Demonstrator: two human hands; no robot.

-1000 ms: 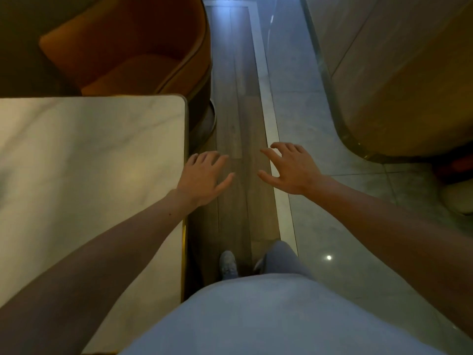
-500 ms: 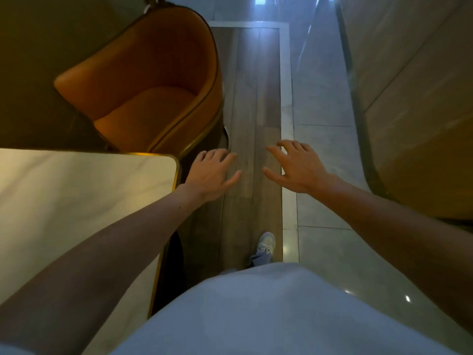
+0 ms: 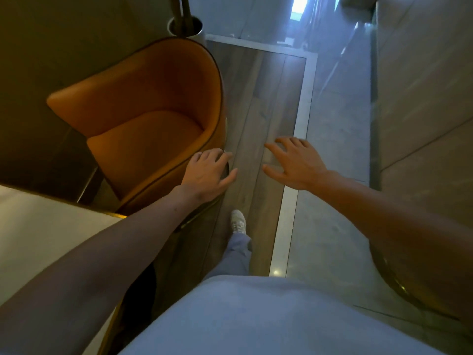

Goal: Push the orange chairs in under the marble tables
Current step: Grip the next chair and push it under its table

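An orange tub chair [image 3: 143, 124] with a curved back stands at the upper left, its seat facing the white marble table [image 3: 41, 239] at the lower left. My left hand [image 3: 207, 172] hangs over the chair's near right rim with fingers spread; whether it touches the rim I cannot tell. My right hand [image 3: 294, 162] is out over the wooden floor strip, fingers spread, holding nothing, clear of the chair.
A wood-plank floor strip [image 3: 258, 103] with a pale border runs ahead between the chair and grey tiles. A wood-panelled wall [image 3: 425, 98] stands at the right. A post in a round base [image 3: 184, 24] is behind the chair. My foot [image 3: 238, 221] is on the planks.
I have stepped forward along the aisle. The chair has come closer and lower in view, the table has slid to the lower left, and my left hand has reached the chair's rim.
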